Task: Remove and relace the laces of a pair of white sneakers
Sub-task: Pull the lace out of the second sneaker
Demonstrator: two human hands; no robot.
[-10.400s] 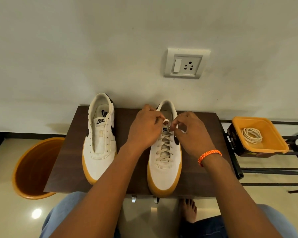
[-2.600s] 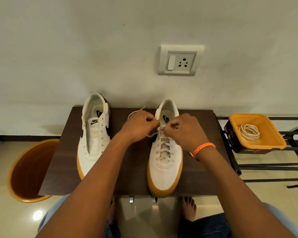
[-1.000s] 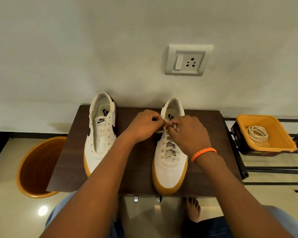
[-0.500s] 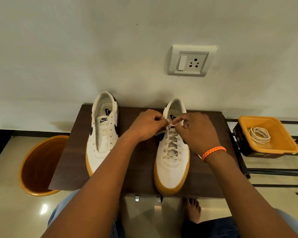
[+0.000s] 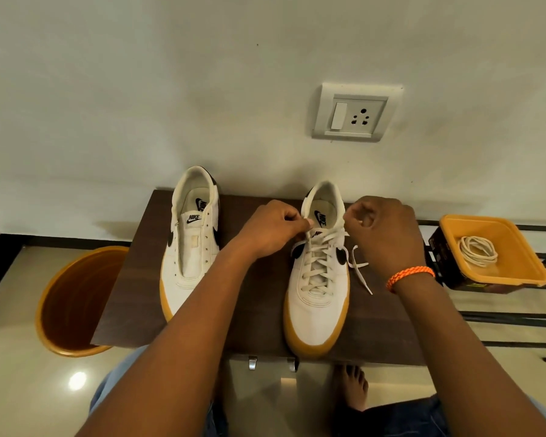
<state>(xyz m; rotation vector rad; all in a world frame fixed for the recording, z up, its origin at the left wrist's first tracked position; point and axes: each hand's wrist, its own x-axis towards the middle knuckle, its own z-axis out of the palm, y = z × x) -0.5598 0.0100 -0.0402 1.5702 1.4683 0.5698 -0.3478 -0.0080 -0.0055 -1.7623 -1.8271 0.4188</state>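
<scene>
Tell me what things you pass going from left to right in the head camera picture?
Orange bucket → unlaced sneaker → laced sneaker → orange wristband → orange tub holding a coiled lace.

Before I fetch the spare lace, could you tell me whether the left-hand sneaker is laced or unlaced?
Unlaced: the left-hand sneaker shows bare eyelets and an exposed tongue.

A dark wooden table carries two white sneakers side by side. The unlaced sneaker stands to the left of the left hand. The laced sneaker stands under and between both hands, its loose lace end trailing onto the wood below the right hand.
</scene>
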